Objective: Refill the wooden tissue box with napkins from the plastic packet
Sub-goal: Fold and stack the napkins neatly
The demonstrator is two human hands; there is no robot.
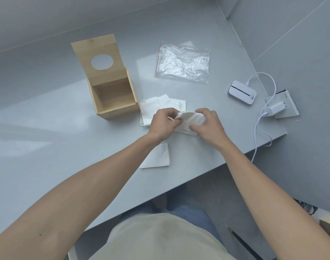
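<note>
At the centre of the frame we see both hands meeting over a white napkin (190,119). The left hand (163,124) pinches its near-left corner with fingers (176,120) closed tight on the paper, while the right hand (207,124) curls its fingers over the napkin's right side, thumb pressed beneath, holding it just above the grey counter (66,137).

Under and behind the hands lies a loose pile of napkins (160,106), spread flat and just beside the right wall of the wooden tissue box (111,94). The box stands left of centre with its lid (99,57) tilted up and open, its round hole facing us; its inside shows bare wood.

One folded napkin (157,156) lies alone below the left wrist. The plastic packet (183,61) lies flat and crumpled in the upper middle. At the right edge sit a small white device (242,92) and a charger (274,108) with a white cable (259,128).
</note>
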